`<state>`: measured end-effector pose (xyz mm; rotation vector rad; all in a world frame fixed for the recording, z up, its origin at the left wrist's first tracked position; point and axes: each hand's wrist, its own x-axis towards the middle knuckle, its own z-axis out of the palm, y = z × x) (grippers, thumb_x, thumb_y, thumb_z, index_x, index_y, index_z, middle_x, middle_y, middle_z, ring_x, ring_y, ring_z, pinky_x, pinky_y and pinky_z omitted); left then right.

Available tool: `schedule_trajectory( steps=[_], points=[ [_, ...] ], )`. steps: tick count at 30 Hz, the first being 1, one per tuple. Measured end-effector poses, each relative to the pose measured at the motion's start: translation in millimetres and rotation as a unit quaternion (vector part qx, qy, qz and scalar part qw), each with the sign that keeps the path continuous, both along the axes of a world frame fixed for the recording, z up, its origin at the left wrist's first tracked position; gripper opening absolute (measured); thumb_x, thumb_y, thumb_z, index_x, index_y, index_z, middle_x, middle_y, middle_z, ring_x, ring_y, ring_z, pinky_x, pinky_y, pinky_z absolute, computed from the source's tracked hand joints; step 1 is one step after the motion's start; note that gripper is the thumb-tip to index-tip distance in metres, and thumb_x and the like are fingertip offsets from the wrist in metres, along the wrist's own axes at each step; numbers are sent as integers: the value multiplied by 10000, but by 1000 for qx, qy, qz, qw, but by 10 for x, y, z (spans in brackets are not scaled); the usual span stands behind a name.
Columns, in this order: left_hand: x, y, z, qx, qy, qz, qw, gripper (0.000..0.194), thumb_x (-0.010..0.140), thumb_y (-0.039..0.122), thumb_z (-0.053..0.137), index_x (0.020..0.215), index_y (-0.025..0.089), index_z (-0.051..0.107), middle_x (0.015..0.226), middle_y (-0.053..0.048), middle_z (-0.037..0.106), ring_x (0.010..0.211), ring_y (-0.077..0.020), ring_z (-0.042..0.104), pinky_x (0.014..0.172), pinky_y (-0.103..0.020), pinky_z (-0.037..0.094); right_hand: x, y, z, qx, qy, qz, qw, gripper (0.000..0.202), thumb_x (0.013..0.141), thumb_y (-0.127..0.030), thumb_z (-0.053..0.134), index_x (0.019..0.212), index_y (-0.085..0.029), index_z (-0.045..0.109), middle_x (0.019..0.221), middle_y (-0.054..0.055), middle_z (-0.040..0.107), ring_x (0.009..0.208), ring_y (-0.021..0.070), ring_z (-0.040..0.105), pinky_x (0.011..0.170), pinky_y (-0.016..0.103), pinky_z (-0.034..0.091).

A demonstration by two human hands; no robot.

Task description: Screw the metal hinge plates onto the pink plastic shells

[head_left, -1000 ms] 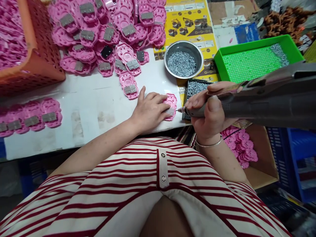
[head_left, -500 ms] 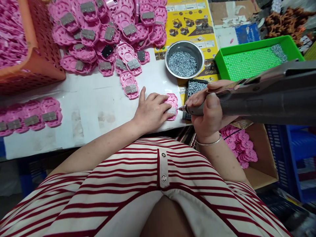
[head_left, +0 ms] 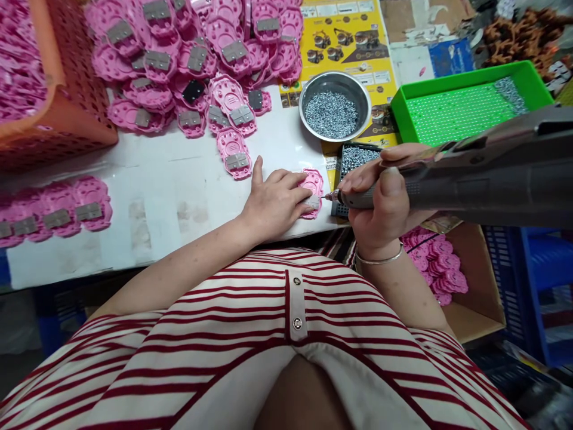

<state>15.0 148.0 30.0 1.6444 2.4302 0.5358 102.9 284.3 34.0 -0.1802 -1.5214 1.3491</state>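
Near the table's front edge, a pink plastic part (head_left: pixel 314 181) with a grey metal plate lies flat. My left hand (head_left: pixel 275 203) rests on its left side, fingers spread and fingertips pressing on the part. My right hand (head_left: pixel 380 203) is wrapped round a grey power screwdriver (head_left: pixel 456 185), which points left. The tool's thin bit meets the part's right edge at the plate; whether it touches a screw is too small to tell. Just behind my right hand sits a small black tray (head_left: pixel 356 156) of screws, and beyond it a metal bowl (head_left: pixel 331 113) of screws.
A pile of pink parts (head_left: pixel 233 51) lies at the back, with a row of them (head_left: pixel 89 203) at the left. An orange basket (head_left: pixel 76 89) stands back left. A green tray (head_left: pixel 465 107) stands right; a cardboard box (head_left: pixel 481 286) with pink parts is below.
My right hand and the screwdriver have shifted very slightly to the right. My left hand stays in place on the pink part.
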Motion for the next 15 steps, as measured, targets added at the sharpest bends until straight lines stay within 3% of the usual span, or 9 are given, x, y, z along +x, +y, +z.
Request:
schedule_trajectory(
  steps=[7, 13, 15],
  points=[
    [-4, -3, -10, -3, 4, -3, 1000, 202, 961, 325, 593, 1091, 306, 746, 1373, -32, 633, 1211, -315, 562, 1144, -797, 126, 27, -35, 55, -12, -24, 1, 1000, 300, 821, -589, 626, 972, -332, 588, 728, -39, 528, 439, 70, 422, 459, 262, 473],
    [1, -6, -32, 4, 10, -2, 1000, 208, 967, 335, 588, 1101, 307, 745, 1360, -35, 640, 1191, -308, 567, 1139, -802, 130, -49, 22, -102, -3, 9, 16, 1000, 306, 818, -568, 647, 994, -338, 545, 709, -67, 559, 397, 53, 383, 411, 248, 414],
    [0, -7, -42, 8, 11, -3, 1000, 205, 961, 341, 599, 1103, 316, 745, 1358, -35, 641, 1186, -305, 567, 1141, -800, 129, -35, 51, -149, -21, -36, 27, 999, 357, 800, -620, 639, 999, -340, 540, 741, -58, 579, 432, 62, 427, 454, 262, 454]
  ],
)
